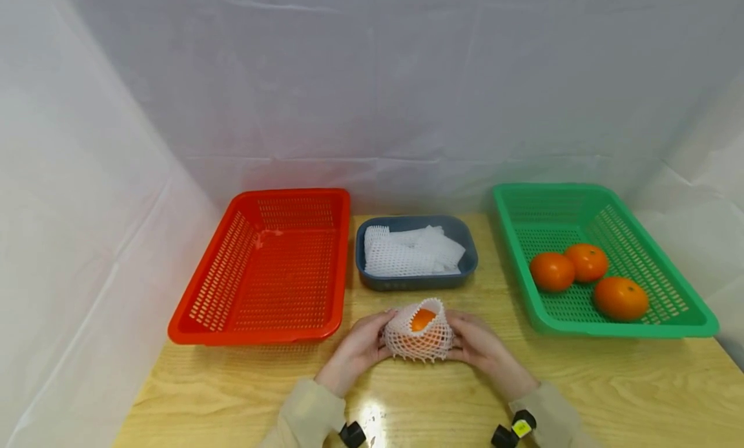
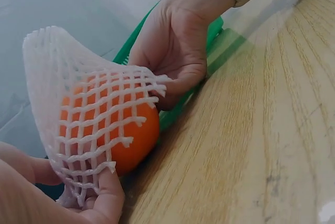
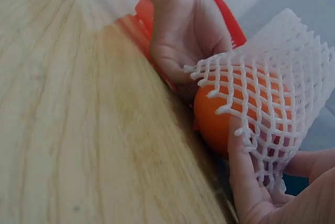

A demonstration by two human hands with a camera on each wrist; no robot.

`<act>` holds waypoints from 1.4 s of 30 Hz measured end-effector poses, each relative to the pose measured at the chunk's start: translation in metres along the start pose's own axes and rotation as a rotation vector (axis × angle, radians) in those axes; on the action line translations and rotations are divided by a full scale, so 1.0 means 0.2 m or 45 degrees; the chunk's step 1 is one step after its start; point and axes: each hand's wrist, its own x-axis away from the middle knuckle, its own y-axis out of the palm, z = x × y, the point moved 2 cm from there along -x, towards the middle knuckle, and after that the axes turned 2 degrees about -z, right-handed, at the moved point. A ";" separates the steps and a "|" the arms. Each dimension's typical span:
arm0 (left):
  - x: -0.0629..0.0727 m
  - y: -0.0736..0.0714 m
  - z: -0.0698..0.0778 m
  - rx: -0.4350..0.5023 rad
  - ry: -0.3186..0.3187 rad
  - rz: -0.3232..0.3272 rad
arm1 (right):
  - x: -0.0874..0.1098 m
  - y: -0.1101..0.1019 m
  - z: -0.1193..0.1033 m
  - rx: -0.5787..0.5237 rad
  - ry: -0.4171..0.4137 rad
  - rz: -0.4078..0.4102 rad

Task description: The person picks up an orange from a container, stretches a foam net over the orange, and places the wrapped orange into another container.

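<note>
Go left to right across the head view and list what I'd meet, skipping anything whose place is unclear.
Red basket → left grip → orange fruit in a white net sleeve → right grip → green basket.

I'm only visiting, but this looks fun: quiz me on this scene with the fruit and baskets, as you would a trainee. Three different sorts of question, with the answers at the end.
1. True or false: in the head view, the blue-grey tray stands between the red basket and the green basket.
2. Fill the gap: a white foam ____ partly covers the held orange.
3. How many loose oranges lie in the green basket? A) two B) three C) five

Key: 1. True. 2. Net. 3. B.
</note>
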 end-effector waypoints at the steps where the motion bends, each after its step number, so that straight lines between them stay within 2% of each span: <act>1: 0.00 0.00 0.00 -0.009 0.003 -0.004 | 0.00 0.00 0.00 0.022 -0.005 0.001; 12: 0.02 0.02 0.00 -0.006 0.047 -0.009 | 0.01 0.07 0.00 0.246 -0.146 0.176; 19: 0.02 0.03 0.02 0.045 0.114 -0.009 | 0.01 0.10 -0.03 0.185 -0.079 0.201; 22: 0.02 0.04 0.04 0.052 0.129 -0.013 | 0.01 0.11 -0.04 0.167 -0.064 0.153; 27: 0.01 0.05 0.05 0.062 0.128 0.023 | 0.01 0.10 -0.05 0.193 -0.085 0.006; 29: 0.01 0.06 0.05 0.075 0.138 0.055 | 0.00 0.10 -0.05 0.169 -0.095 -0.032; 35: -0.01 0.07 0.05 0.148 0.192 0.066 | 0.02 0.12 -0.05 0.072 -0.096 -0.110; 42: 0.01 0.09 0.03 0.140 0.150 0.083 | 0.03 0.17 -0.07 0.054 -0.103 -0.209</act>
